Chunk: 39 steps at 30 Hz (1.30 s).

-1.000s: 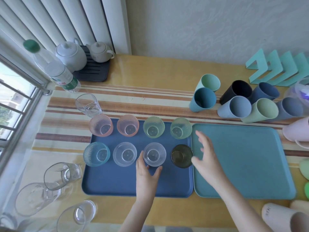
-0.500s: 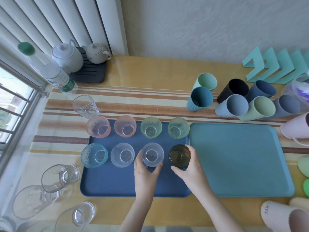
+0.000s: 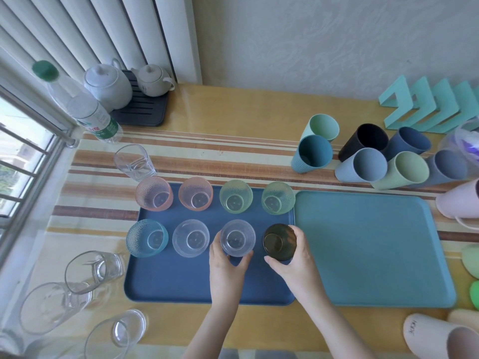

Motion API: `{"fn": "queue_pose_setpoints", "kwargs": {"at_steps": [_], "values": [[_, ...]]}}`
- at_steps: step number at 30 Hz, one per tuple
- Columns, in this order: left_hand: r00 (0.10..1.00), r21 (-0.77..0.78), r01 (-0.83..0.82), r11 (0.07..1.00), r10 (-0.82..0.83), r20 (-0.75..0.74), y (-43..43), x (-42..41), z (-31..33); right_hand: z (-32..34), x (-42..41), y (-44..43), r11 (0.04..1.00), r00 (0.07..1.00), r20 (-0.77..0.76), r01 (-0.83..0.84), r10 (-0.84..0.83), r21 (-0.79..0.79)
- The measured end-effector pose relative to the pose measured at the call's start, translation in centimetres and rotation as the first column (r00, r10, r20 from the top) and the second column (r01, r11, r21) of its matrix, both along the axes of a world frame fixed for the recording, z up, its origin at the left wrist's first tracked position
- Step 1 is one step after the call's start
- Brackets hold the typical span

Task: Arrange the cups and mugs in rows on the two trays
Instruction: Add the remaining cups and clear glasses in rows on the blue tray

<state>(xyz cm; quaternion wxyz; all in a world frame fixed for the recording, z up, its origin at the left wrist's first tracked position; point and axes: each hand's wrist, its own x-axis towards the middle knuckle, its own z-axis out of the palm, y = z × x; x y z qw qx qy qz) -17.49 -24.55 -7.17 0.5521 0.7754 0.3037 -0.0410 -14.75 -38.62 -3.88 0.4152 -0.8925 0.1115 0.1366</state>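
A dark blue tray (image 3: 168,286) carries two rows of small glass cups. Two pink cups (image 3: 154,193) and two green cups (image 3: 236,196) form the far row. In the near row stand a blue cup (image 3: 146,238), a clear cup (image 3: 191,238), a second clear cup (image 3: 237,237) and a dark olive cup (image 3: 279,241). My left hand (image 3: 228,265) grips the second clear cup from the near side. My right hand (image 3: 295,260) wraps the dark olive cup. The teal tray (image 3: 375,250) to the right holds nothing.
Tall plastic tumblers (image 3: 361,165) in blues, greens and black stand behind the teal tray. Clear glasses (image 3: 94,270) sit at the left, one more (image 3: 133,161) behind the blue tray. Mugs (image 3: 456,202) line the right edge. Teapots (image 3: 153,80) and a bottle (image 3: 85,110) are far left.
My right hand came back from over the teal tray and closed around the dark olive cup. My left hand closed on the clear cup.
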Motion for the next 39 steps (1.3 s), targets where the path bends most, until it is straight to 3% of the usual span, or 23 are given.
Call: {"fn": "queue_pose_setpoints", "kwargs": {"at_steps": [15, 18, 21, 25, 28, 30, 32, 35, 37, 39], "values": [[1.000, -0.067, 0.024, 0.997, -0.024, -0.006, 0.3, -0.9, -0.2, 0.1, -0.5, -0.2, 1.000, 0.998, -0.060, -0.021, 0.020, -0.016], [0.999, -0.084, 0.046, 0.995, -0.046, 0.000, 0.6, -2.8, 1.0, 1.0, -1.5, -0.5, 0.998, 1.000, -0.015, -0.021, 0.020, -0.059], [0.987, -0.088, 0.099, 0.991, -0.087, 0.134, 1.7, -6.5, 2.4, 2.3, -3.1, -0.4, 0.989, 0.992, 0.109, -0.048, 0.064, -0.142], [0.965, 0.000, 0.075, 0.997, -0.072, 0.251, 5.6, -10.9, 4.6, 3.4, -5.5, 1.7, 0.981, 0.944, 0.268, -0.181, 0.195, -0.076], [0.936, 0.139, -0.056, 0.989, 0.003, 0.353, 10.7, -12.7, 7.1, 3.1, -7.5, 4.9, 0.931, 0.917, 0.194, -0.363, 0.349, 0.044], [0.914, 0.214, -0.145, 0.966, 0.048, 0.402, 14.8, -13.7, 8.5, 2.9, -8.8, 7.8, 0.847, 0.854, 0.087, -0.521, 0.514, 0.105], [0.924, 0.318, -0.231, 0.919, 0.105, 0.367, 19.3, -15.2, 8.2, 2.2, -10.2, 10.8, 0.738, 0.747, -0.014, -0.653, 0.665, 0.171], [0.974, 0.478, -0.226, 0.849, 0.188, 0.127, 25.1, -16.8, 6.6, 1.5, -11.2, 15.5, 0.584, 0.574, -0.112, -0.783, 0.811, 0.214], [0.975, 0.515, -0.194, 0.835, 0.223, 0.006, 27.3, -17.1, 4.9, 1.0, -11.4, 18.2, 0.564, 0.546, -0.141, -0.792, 0.826, 0.234], [0.972, 0.425, -0.203, 0.882, 0.233, -0.021, 28.1, -16.6, 3.7, 0.7, -11.6, 20.2, 0.582, 0.558, -0.167, -0.779, 0.813, 0.233]]}}
